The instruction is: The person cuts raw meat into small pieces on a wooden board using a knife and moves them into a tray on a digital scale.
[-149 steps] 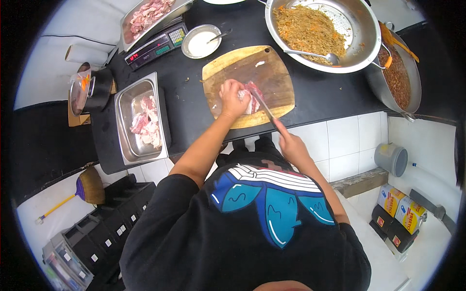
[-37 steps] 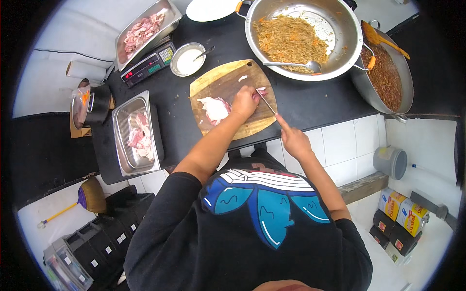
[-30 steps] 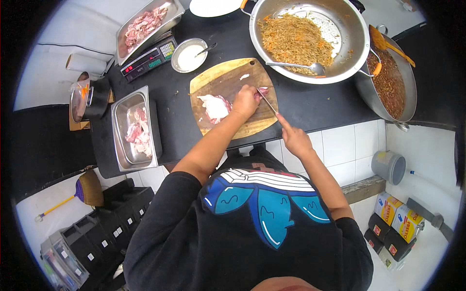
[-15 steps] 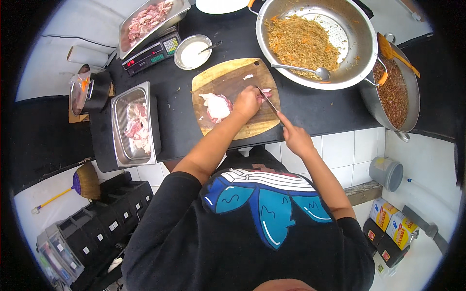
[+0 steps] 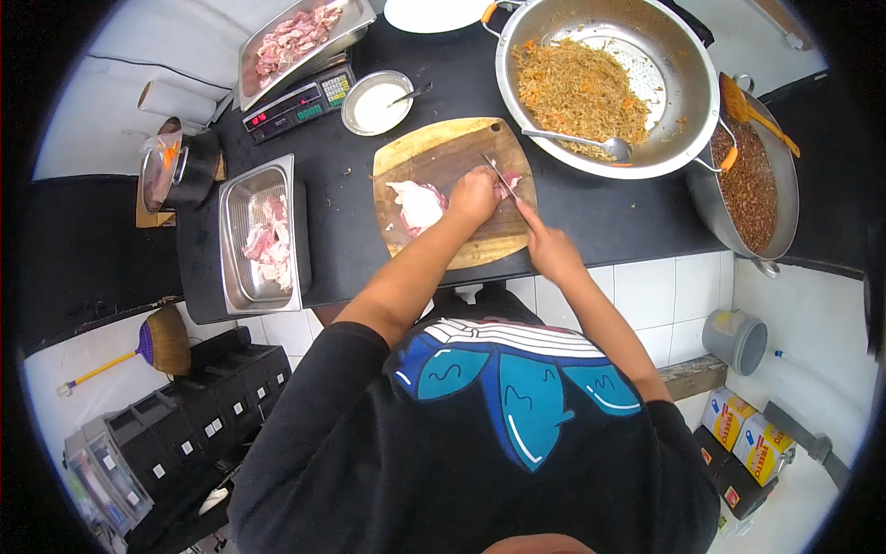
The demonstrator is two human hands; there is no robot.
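Note:
A wooden cutting board [image 5: 406, 152] with pale edges lies in front of me on the black table. My left hand [image 5: 474, 198] is closed over the board, pressing on a small strip of raw meat [image 5: 509, 183]. In my right hand [image 5: 551, 251] is a knife [image 5: 507, 182], gripped by its handle. The blade points away from me and lies across the meat, close beside my left fingers. A larger raw piece of meat with white fat [image 5: 420, 207] rests on the board, left of my left hand. How deep the blade sits cannot be seen.
Left of the board stands a metal pan [image 5: 227, 242] with meat pieces. Behind it, a meat tray [image 5: 346, 35] sits on a digital scale [image 5: 297, 109], next to a white bowl [image 5: 378, 102]. At right are a noodle-filled basin [image 5: 678, 120] and a pot of reddish-brown grains [image 5: 746, 189].
My right hand has moved forward and left, pushing the knife farther across the meat. The left hand stays in place on the board. The whole view has shifted slightly.

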